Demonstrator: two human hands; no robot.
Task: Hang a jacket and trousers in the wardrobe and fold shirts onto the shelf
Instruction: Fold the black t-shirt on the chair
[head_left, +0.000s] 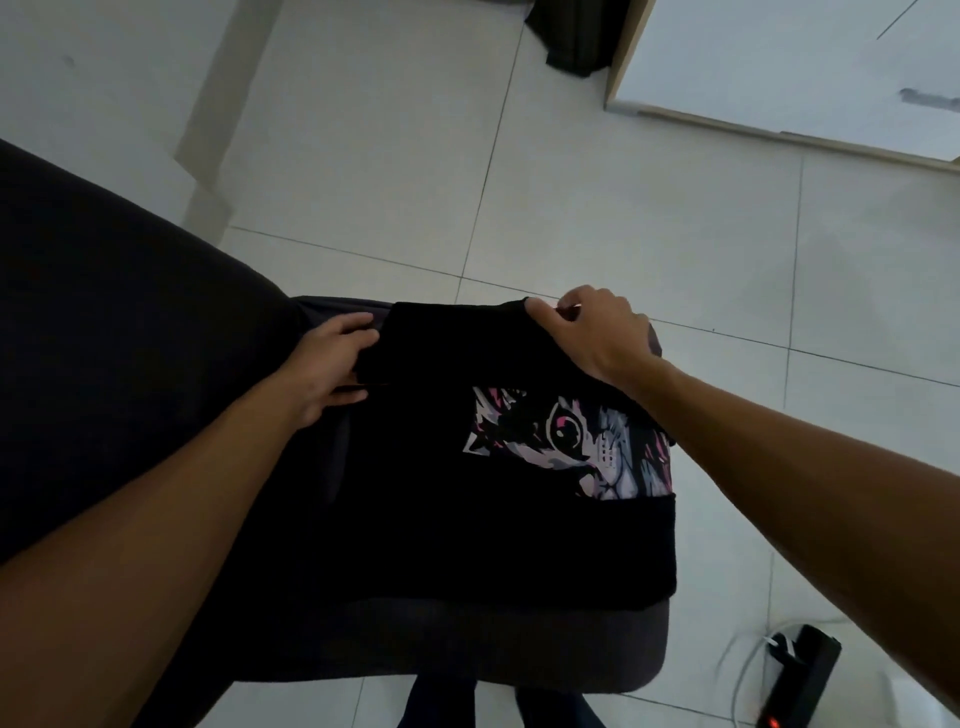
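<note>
Black shirt (467, 535) (both hands gripping)

Beyond the chair seat (597, 654) and to its right the tiled floor (597, 208) lies open, so a hand could pass freely over the shirt (467, 519) toward the far side. On the left a broad dark surface (104, 338) runs right up against the seat and closes that side. Farther off stand a white cabinet (779, 62) at upper right and dark cloth (566, 36) beside it, while a black device (800, 675) with cables lies on the floor at lower right.
</note>
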